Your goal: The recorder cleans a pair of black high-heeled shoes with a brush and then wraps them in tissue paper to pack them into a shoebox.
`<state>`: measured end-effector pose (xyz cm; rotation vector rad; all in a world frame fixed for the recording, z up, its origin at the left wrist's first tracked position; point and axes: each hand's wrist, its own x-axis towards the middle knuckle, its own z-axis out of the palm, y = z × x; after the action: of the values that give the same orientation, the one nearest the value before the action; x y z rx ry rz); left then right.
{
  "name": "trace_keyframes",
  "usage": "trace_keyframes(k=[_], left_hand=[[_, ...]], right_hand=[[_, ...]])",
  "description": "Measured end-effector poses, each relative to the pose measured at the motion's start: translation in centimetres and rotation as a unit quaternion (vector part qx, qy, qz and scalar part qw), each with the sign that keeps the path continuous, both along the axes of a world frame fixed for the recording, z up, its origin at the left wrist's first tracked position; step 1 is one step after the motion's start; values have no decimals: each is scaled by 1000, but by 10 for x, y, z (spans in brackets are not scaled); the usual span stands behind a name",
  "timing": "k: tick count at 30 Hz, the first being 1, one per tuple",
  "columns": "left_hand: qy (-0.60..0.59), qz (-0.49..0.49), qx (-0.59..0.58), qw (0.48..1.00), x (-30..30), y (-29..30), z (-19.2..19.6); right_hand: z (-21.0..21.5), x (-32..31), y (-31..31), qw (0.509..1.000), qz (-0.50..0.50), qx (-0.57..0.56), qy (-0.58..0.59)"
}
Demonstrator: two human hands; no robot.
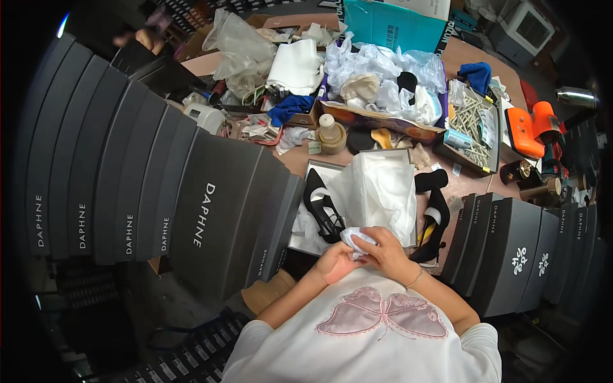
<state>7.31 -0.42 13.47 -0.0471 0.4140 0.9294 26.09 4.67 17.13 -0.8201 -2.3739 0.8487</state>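
White shirt (300, 357) cloth with a pink butterfly patch (415, 322) fills the bottom centre of the frame. Just above it, at the centre, a crumpled white wad (355, 241) is grasped between both hands: the right hand (391, 254) has its fingers bent over it, and the left hand (333, 265) cups it from below, its fingers partly hidden. Beyond the wad, white tissue paper (377, 185) spreads over an open box (295, 245). One black shoe (317, 199) lies left of the paper, another dark shoe (436, 220) right of it. Dark boxes (220, 198) line the left side; more grey boxes (507, 246) stand lower right. Across the worktop (474, 185), clear bags (377, 60) heap up at upper centre, beside a tray of pale sticks (471, 131).
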Motion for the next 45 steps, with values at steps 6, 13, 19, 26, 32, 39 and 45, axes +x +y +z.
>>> trace_keyframes(k=[6,13,19,26,32,39,45], left_hand=[[478,106,-7,872,-33,7,-8],[673,94,-20,733,-65,39,-128],[627,81,-2,775,-65,35,-80],[354,105,-28,929,-8,10,9],[350,106,0,931,18,-4,12],[335,22,21,942,36,-11,13],[353,48,38,934,33,-12,5]], right_hand=[[9,-9,17,985,-61,-133,91],[-10,-21,14,959,-103,-245,95],[10,-54,56,982,-65,-146,102],[-6,-71,72,994,-38,62,-78],[-3,-50,39,996,-39,59,-60],[-21,-24,37,967,36,113,-223],[-27,-45,32,985,-155,-13,-71]])
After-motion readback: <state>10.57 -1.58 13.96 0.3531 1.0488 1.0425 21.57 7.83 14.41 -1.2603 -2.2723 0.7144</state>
